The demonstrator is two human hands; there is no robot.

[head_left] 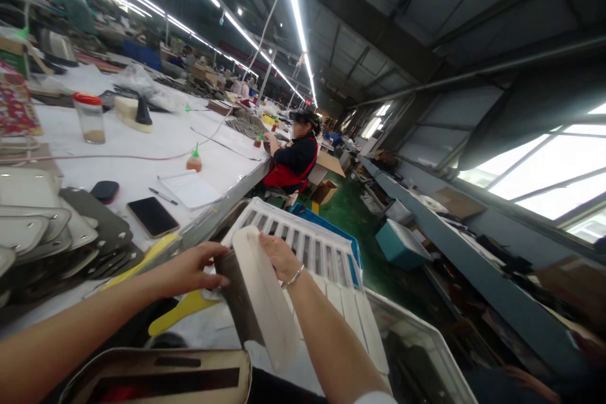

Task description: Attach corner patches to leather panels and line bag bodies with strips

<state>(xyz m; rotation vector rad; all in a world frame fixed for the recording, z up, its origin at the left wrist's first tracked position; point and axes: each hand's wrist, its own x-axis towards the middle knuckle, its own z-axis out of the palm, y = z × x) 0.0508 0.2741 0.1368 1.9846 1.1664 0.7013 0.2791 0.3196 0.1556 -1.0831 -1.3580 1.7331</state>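
White leather panel (265, 293), held off the near edge of the worktable (142, 139) above a white slatted crate (303, 243), ran lengthwise from the hands down toward the person. Left hand (189, 271) pinched its dark left edge and right hand (279, 255) gripped its top. With such light grips, I judged it could sag or slip into the crate.

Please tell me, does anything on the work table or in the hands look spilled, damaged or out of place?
Nothing stands out. Both hands, left hand and right hand, hold a white panel over the white crate. The phone lies flat, and the jar stands upright.
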